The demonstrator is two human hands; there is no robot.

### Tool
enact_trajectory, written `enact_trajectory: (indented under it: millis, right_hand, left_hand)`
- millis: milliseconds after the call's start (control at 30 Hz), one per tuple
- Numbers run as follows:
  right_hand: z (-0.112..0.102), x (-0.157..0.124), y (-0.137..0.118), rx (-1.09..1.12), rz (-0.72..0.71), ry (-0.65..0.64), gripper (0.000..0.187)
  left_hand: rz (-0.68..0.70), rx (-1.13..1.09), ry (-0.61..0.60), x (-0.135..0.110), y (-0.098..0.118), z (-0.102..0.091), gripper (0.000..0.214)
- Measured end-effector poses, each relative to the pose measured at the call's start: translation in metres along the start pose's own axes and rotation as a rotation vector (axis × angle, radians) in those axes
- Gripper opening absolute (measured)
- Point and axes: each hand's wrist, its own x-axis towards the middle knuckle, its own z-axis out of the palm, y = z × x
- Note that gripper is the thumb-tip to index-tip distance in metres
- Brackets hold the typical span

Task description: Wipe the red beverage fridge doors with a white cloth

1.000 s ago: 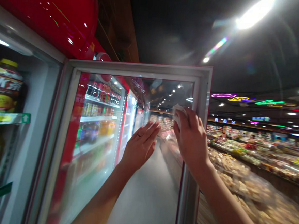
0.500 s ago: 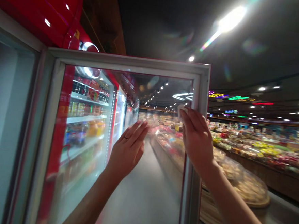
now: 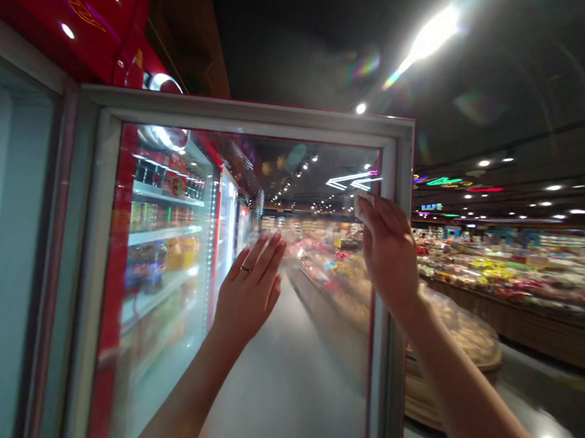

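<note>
A glass door [image 3: 283, 352] with a grey frame stands swung open in front of me. My left hand [image 3: 250, 286], a ring on one finger, is stretched out at the middle of the glass, palm turned away. Whether its palm touches the pane I cannot tell. My right hand [image 3: 390, 252] is at the door's right edge, its fingers closed on a small white cloth [image 3: 361, 205] at the glass. Most of the cloth is hidden behind the fingers, so it could be a tissue.
To the left is the pale interior of a red refrigerated cabinet [image 3: 86, 18]. Through the glass, lit drinks shelves [image 3: 163, 237] show on the left. Beyond the door on the right are a round wooden display stand [image 3: 423, 388] and long produce counters [image 3: 517, 308].
The view has turned slightly to the right. My right hand with the cloth sits a little higher on the glass; my left hand stays at the middle of the pane.
</note>
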Motion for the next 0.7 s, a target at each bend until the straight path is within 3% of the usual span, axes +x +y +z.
enact_trajectory:
  millis: [133, 333, 533, 700]
  right_hand:
    - [0.004, 0.010, -0.010, 0.036, -0.033, -0.052, 0.056]
    - [0.001, -0.004, -0.011, 0.057, -0.020, -0.065, 0.055]
    - [0.003, 0.010, -0.020, 0.070, -0.026, -0.089, 0.052]
    - [0.000, -0.001, -0.028, 0.073, -0.057, -0.122, 0.052]
  left_hand:
    - [-0.007, 0.002, -0.003, -0.001, 0.001, 0.001, 0.077]
    - [-0.027, -0.061, -0.015, -0.002, 0.002, 0.002, 0.081]
    - [-0.034, -0.068, -0.015, -0.003, 0.002, 0.002, 0.082]
    - [-0.030, -0.045, -0.036, -0.002, 0.002, -0.001, 0.082]
